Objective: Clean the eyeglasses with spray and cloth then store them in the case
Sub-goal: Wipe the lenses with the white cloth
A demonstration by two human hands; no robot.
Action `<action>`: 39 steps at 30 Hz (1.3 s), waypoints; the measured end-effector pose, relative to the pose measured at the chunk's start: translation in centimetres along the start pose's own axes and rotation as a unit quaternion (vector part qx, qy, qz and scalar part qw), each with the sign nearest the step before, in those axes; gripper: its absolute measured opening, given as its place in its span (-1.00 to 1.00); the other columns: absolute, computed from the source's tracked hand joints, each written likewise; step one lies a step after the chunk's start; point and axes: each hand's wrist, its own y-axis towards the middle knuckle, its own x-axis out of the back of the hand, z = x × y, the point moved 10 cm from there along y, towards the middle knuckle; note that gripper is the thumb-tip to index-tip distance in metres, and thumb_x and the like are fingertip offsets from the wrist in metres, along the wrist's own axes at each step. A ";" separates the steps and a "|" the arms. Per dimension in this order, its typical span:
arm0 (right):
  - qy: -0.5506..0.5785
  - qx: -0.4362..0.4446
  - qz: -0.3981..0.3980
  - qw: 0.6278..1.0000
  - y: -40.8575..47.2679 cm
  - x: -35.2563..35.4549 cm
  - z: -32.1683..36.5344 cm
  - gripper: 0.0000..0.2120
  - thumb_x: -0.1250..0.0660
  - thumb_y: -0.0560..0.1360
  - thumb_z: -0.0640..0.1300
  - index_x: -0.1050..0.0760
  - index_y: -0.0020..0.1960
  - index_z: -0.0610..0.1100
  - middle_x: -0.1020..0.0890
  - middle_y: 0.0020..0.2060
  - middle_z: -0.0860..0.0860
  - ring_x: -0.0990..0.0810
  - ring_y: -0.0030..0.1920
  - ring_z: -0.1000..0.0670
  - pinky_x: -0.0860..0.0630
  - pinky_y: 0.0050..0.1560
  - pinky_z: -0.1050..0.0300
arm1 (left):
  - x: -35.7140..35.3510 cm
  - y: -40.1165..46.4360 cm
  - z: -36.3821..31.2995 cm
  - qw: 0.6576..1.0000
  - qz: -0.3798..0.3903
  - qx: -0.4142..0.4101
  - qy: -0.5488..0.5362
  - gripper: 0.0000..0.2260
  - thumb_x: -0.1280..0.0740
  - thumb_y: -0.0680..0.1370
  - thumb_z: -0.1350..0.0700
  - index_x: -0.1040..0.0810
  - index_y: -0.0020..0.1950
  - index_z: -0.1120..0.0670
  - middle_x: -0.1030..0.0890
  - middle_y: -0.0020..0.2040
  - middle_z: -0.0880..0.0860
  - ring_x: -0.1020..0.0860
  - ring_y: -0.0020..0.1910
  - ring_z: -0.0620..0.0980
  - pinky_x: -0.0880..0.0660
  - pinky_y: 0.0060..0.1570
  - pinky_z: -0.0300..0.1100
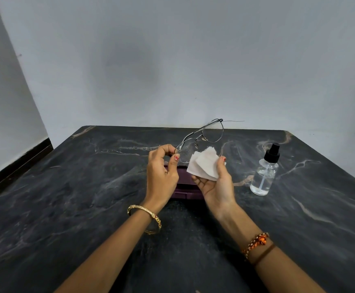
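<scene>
At frame centre, the left hand (161, 174) pinches the eyeglasses (199, 140) by one lens rim above a dark surface (66, 208); the right hand (216, 185) grips a folded cloth (204, 163). Beneath them lies a purple case (183, 187); a spray bottle (264, 172) stands right.

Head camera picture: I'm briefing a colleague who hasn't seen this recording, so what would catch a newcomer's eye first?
First the thin metal eyeglasses, held up mid-frame over the dark marbled table, pinched at one lens edge by the left hand. Right beside them the right hand holds a folded white cloth. A clear spray bottle with a black top stands to the right, and a dark purple case lies partly hidden under the hands.
</scene>
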 end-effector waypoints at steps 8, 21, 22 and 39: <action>0.051 -0.012 -0.014 0.999 0.1 0.4 -0.5 -0.65 -0.05 0.56 0.12 -0.49 -0.03 -0.11 -0.70 -0.30 0.00 -0.67 -0.32 0.06 -0.61 -0.33 0.23 | 0.6 -0.3 -0.3 0.999 -0.042 -0.009 -0.020 -0.73 -0.26 0.51 0.26 -0.39 -0.13 -0.15 -0.41 -0.12 -0.13 -0.46 -0.06 0.04 -0.39 -0.22 -0.45; 0.142 -0.037 0.016 0.989 -0.3 -0.5 -0.7 -0.59 -0.02 0.58 0.09 -0.51 -0.02 -0.17 -0.72 -0.30 -0.06 -0.69 -0.31 0.01 -0.63 -0.29 0.17 | -0.3 -1.3 -0.7 0.998 -0.030 -0.030 0.049 -0.85 -0.28 0.49 0.28 -0.44 -0.10 0.02 -0.40 -0.16 -0.19 -0.46 -0.05 0.09 -0.42 -0.03 -0.09; 0.149 -0.041 0.018 0.988 -0.4 -0.6 -0.8 -0.59 -0.02 0.58 0.09 -0.51 -0.02 -0.17 -0.72 -0.29 -0.07 -0.69 -0.30 0.01 -0.63 -0.28 0.16 | -0.2 -1.3 -0.7 0.998 -0.033 -0.029 0.049 -0.85 -0.27 0.49 0.28 -0.43 -0.10 0.02 -0.39 -0.16 -0.19 -0.46 -0.05 0.09 -0.42 -0.03 -0.10; 0.114 -0.060 0.069 0.989 -0.7 -1.8 -1.0 -0.69 -0.07 0.57 0.00 -0.52 0.00 -0.15 -0.71 -0.24 -0.05 -0.68 -0.25 0.00 -0.64 -0.16 0.09 | 0.2 -0.8 -0.3 0.998 -0.040 -0.011 0.039 -0.86 -0.26 0.50 0.26 -0.44 -0.09 0.01 -0.41 -0.15 -0.20 -0.46 -0.04 0.09 -0.40 -0.15 -0.19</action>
